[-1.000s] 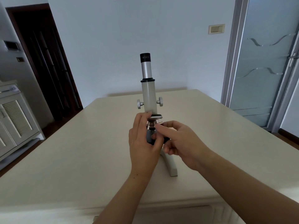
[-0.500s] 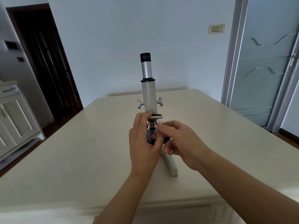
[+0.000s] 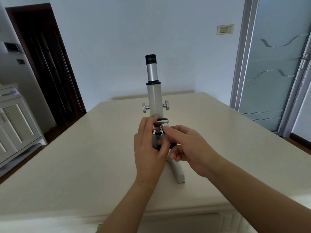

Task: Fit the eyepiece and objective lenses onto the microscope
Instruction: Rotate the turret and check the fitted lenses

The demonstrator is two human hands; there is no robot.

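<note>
A white microscope [image 3: 154, 100] stands upright in the middle of the cream table [image 3: 84, 157]. Its black-capped silver eyepiece [image 3: 151, 64] sits in the top of the tube. Under the tube, an objective lens [image 3: 158, 129] hangs from the nosepiece above the black stage. My left hand [image 3: 149, 147] wraps around the left side of the nosepiece and stage, fingertips at the base of the tube. My right hand [image 3: 188, 147] reaches in from the right, its forefinger and thumb pinching around the objective lens. Both hands hide much of the stage.
The microscope's white foot [image 3: 177, 172] juts toward me on the table. A white louvred cabinet [image 3: 15, 121] stands at the left, a dark doorway [image 3: 50, 64] behind it, and a frosted glass door [image 3: 276, 64] at the right.
Almost nothing has moved; my right forefinger has shifted slightly at the objective lens while my left hand stays in place.
</note>
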